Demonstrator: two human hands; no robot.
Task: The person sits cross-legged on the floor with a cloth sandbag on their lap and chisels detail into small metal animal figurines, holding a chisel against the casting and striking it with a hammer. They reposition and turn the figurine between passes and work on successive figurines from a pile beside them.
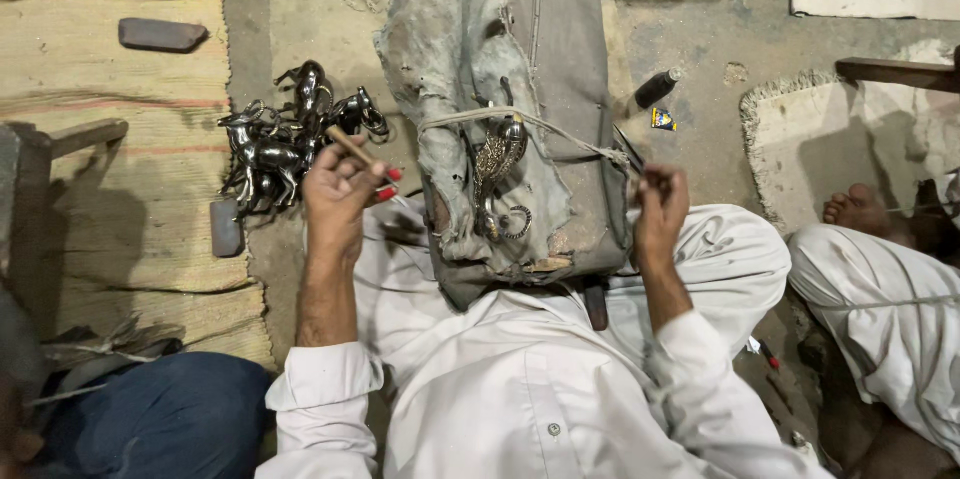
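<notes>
Metal figure (497, 161) lies tied by cord on the padded block (570, 89). Left hand (340, 191) pinches a small wooden stick (350, 146); right hand (660, 207) seemingly closed around cord. Left of the block: several dark figurines (285, 134), two flat stones (162, 34).

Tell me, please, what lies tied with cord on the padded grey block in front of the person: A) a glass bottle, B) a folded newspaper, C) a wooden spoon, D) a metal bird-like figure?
D: a shiny metal bird-like figure lies under the cord on the cloth-covered grey block.
</notes>
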